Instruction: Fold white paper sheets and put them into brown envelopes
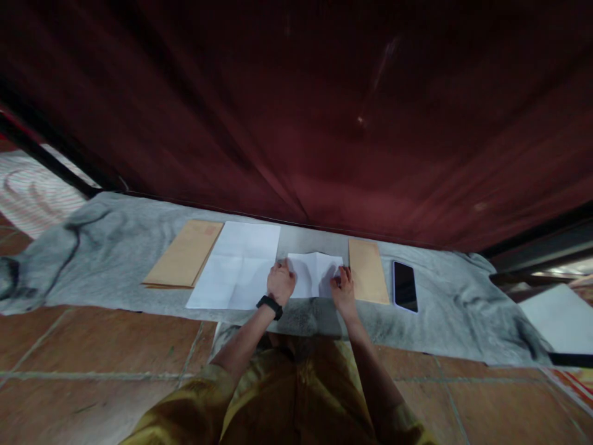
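Note:
A white sheet of paper (306, 272), folded smaller with a crease down its middle, lies in front of me on a grey cloth. At its left edge my left hand (280, 282), with a black band on the wrist, has its fingers curled and closed on the paper. My right hand (343, 288) grips the opposite edge, thumb and fingers bent together. Larger creased white sheets (245, 259) lie flat just left of my left hand. Close by my right hand is a brown envelope (370, 272).
More brown envelopes (185, 253) are stacked at the left. A phone (405, 286) with a dark screen lies at the right. The grey cloth (454, 296) covers a long narrow surface, with a dark red sheet (296, 123) rising behind it. Below is a tiled floor (115, 346).

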Demonstrator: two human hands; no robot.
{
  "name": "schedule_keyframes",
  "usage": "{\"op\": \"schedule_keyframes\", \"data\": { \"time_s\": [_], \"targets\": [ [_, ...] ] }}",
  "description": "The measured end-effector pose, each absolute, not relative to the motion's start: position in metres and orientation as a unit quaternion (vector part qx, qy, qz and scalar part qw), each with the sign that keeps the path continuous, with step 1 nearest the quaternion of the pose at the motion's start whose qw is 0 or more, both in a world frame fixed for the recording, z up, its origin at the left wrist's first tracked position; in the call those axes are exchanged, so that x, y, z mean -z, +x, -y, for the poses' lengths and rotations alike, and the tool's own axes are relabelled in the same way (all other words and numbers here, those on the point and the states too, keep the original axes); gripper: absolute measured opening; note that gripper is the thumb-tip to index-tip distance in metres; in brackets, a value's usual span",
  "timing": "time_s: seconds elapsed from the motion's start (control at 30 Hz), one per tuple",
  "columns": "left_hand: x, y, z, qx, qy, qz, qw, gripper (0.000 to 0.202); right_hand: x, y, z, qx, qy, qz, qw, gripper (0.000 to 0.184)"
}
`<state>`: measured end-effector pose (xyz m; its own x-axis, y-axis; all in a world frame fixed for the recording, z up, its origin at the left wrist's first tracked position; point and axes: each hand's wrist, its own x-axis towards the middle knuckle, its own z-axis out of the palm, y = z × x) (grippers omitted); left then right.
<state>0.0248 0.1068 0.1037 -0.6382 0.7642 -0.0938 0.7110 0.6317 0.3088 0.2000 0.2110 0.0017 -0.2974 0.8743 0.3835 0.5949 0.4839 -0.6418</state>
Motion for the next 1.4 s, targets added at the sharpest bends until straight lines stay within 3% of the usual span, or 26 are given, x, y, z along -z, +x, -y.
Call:
{"op": "schedule_keyframes", "data": {
  "time_s": [0.23,0.5,0.77,1.0,1.1,1.2,1.27,1.4],
  "targets": [
    [-0.107,0.034,-0.103,-0.112,0.418,-0.895,0.110,0.051,-0.021,0.204,-0.197,-0.168,-0.445,0.806,0.352,0.049],
    [-0.108,0.027,-0.105,-0.128,0.371,-0.906,0.158,0.037,-0.040,0.197,-0.166,-0.138,-0.356,0.885,0.266,0.050],
    [-0.110,0.022,-0.108,-0.146,0.353,-0.908,0.173,0.019,-0.036,0.197,-0.154,-0.093,-0.360,0.902,0.221,0.047],
    [-0.115,0.020,-0.120,-0.142,0.345,-0.916,0.149,0.024,-0.040,0.199,-0.151,-0.103,-0.327,0.914,0.219,0.045],
    [-0.113,0.028,-0.117,-0.141,0.363,-0.913,0.122,0.037,-0.038,0.199,-0.152,-0.115,-0.322,0.912,0.225,0.046],
    [-0.105,0.042,-0.111,-0.137,0.446,-0.884,0.028,0.056,-0.037,0.199,-0.155,-0.132,-0.314,0.913,0.225,0.047],
    [-0.097,0.052,-0.109,-0.125,0.538,-0.834,-0.016,0.058,-0.037,0.199,-0.157,-0.144,-0.312,0.912,0.222,0.047],
    [-0.078,0.065,-0.113,-0.084,0.701,-0.707,0.028,0.053,-0.037,0.201,-0.158,-0.158,-0.310,0.910,0.224,0.047]
  ]
}}
